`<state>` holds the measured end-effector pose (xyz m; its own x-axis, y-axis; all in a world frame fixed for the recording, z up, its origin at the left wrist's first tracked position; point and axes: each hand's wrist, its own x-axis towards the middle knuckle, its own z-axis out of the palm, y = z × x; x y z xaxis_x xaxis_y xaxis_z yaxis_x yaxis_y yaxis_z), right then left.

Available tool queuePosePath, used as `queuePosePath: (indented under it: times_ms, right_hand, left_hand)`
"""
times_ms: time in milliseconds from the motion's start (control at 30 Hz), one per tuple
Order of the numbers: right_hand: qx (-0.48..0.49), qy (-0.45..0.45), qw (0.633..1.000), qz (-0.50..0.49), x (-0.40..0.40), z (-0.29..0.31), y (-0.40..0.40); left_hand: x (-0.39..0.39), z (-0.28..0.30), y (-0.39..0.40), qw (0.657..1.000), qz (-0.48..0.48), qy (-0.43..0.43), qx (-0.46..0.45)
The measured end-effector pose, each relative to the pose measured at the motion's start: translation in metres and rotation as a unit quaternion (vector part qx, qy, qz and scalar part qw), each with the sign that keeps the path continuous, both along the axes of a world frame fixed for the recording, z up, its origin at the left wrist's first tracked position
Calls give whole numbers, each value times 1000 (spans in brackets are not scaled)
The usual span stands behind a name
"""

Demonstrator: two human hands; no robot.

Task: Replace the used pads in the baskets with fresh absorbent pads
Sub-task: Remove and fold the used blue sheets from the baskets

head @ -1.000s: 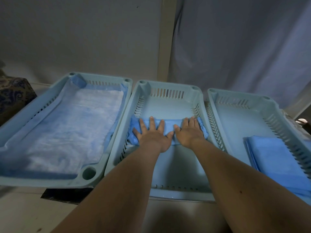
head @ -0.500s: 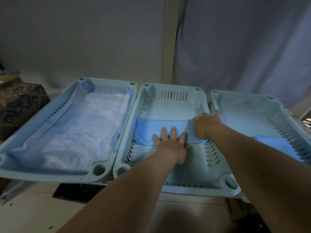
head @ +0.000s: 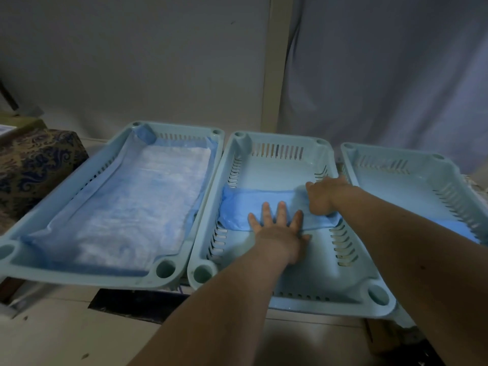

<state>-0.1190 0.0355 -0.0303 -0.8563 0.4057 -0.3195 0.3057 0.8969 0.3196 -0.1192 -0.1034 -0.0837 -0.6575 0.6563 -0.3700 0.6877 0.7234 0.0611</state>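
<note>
Three pale blue slotted baskets stand side by side. The middle basket [head: 280, 165] holds a folded blue absorbent pad [head: 237, 207] lying across its floor. My left hand [head: 277, 228] presses flat on the pad's near edge with fingers spread. My right hand [head: 323, 195] is on the pad's right end by the basket's right wall, fingers curled over the fabric. The left basket [head: 111, 159] is lined with a spread pad [head: 142, 207], white in the middle with blue borders. In the right basket [head: 401, 165] another folded blue pad [head: 454, 228] shows behind my right forearm.
A patterned brown and blue box [head: 34, 165] stands left of the baskets. A grey wall and a pale curtain [head: 383, 75] rise behind them. The baskets sit on a light surface [head: 52, 334] with a dark gap under their front edge.
My right hand moved from the pad's middle to its right end at the basket wall. My left hand slid right toward the pad's centre. The view shifted, showing more of the baskets' front rims.
</note>
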Motion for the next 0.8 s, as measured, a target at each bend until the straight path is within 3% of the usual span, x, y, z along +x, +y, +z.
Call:
queuePosePath:
  times_ms: [267,400,567,700,800]
  right_hand:
    - [-4,24,999,-42,-10,8,10]
    - [-126,83,986,-75,-3,23,19]
    - [-327,157,914,-182,9,35,20]
    - [-335,102,909,-228,20,33,30]
    - [-326,147,904,-234,24,36,29]
  left_hand:
    - [-1,-1,-1,1000,0,-3,3]
    - [0,1,-2,1000,1,-8,3]
    - [0,4,-2,1000,6,-16,6]
    - [-1,6,-4,999,14,-28,23]
    - [0,8,-5,998,23,-29,45]
